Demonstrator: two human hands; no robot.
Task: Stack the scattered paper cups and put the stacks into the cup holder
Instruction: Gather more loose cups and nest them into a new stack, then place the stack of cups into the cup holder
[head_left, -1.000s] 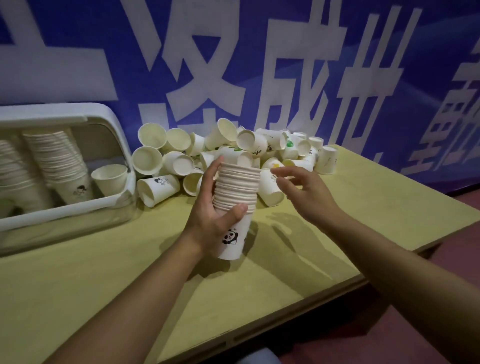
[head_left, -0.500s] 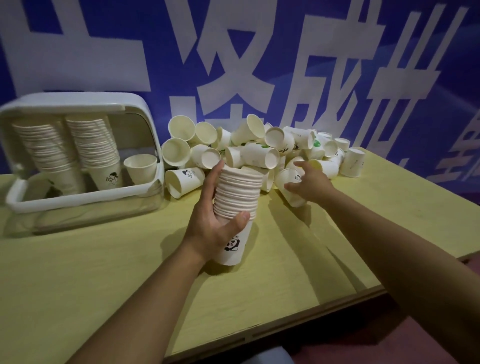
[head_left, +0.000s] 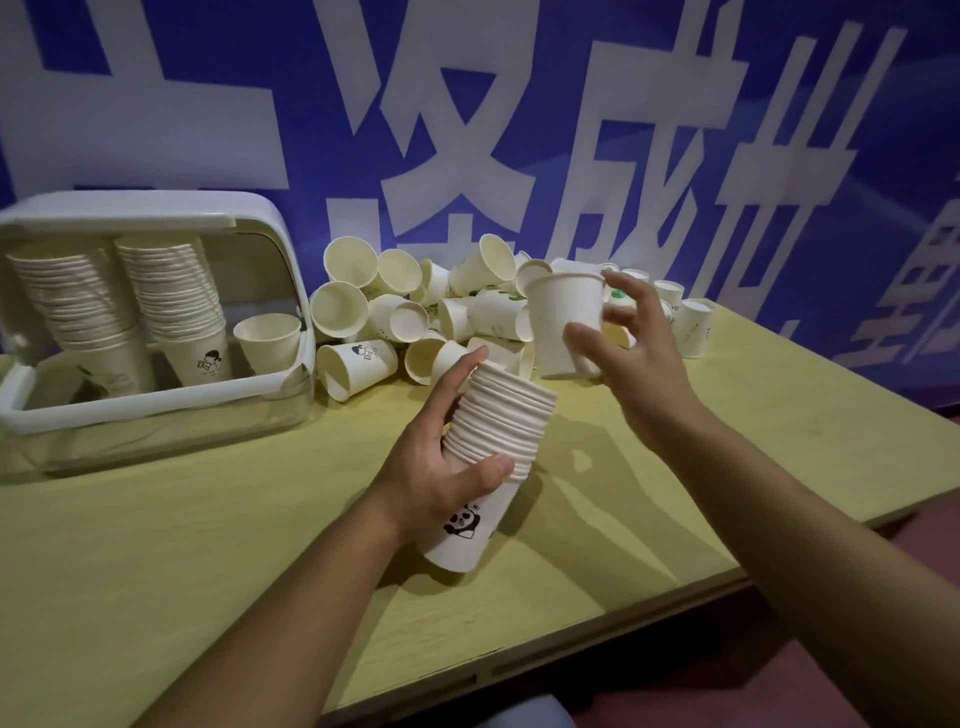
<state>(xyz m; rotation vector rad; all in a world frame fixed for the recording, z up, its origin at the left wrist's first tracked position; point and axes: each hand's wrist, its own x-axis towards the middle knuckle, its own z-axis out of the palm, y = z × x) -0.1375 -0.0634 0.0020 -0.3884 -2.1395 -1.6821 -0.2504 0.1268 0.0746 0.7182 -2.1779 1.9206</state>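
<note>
Holding a tall stack of paper cups (head_left: 496, 452) in my left hand (head_left: 441, 467), centre of the frame; fingers wrapped round the back, thumb pressed across the front just above the panda print on the bottom cup; stack tilted, rims leaning toward upper right, base just above the yellow-green table (head_left: 156, 571); I can't tell if the base touches it. My right hand (head_left: 631, 358) is right of centre, clamped on a single cup (head_left: 566, 322); thumb on the near side, fingers curled round the far side; cup upright, mouth up, held above and just right of the stack's top rim, not touching it. Loose cups (head_left: 395, 317) piled behind both hands in the upper middle of the frame against the blue banner (head_left: 675, 130); most on their sides with mouths facing me, a few upside down at the pile's right end; one lying near the holder's right corner carries a dark print. Cup holder (head_left: 283, 244) at the left of the frame, white frame with a clear lower front; two tall stacks (head_left: 124, 306) side by side in it, leaning left, plus one lone cup (head_left: 267, 335) at its right end, mouth up and tilted. Banner with large white characters fills the top of the frame; table edge runs diagonally at the lower right, dark reddish floor (head_left: 727, 686) beyond it.
</note>
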